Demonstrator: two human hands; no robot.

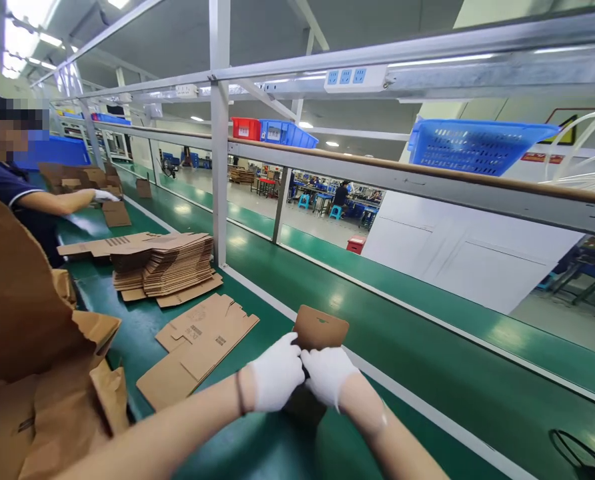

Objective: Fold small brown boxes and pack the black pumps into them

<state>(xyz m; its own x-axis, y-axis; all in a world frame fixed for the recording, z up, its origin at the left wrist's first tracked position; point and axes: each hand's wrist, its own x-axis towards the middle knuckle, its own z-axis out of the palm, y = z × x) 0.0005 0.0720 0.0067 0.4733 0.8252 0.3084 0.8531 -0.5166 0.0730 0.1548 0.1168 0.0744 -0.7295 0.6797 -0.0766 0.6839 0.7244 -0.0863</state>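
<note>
My left hand (278,373), in a white glove, is closed on the left side of a small brown cardboard box (321,327). Also gloved in white, my right hand (327,375) grips the box from the right, the fingers of both hands nearly meeting. The box's flap with a small slot stands up behind the fingers, while its lower part is dark and partly hidden by my hands. Flat printed cardboard blanks (205,340) lie on the green table to the left of my left hand. Farther back is a thick stack of folded cardboard (165,267).
Large brown paper and cardboard (22,347) rise at the left edge. A person with a white-gloved hand (106,195) works at the far left. A metal post (219,167) stands behind the stack; a black cable (577,453) lies at lower right.
</note>
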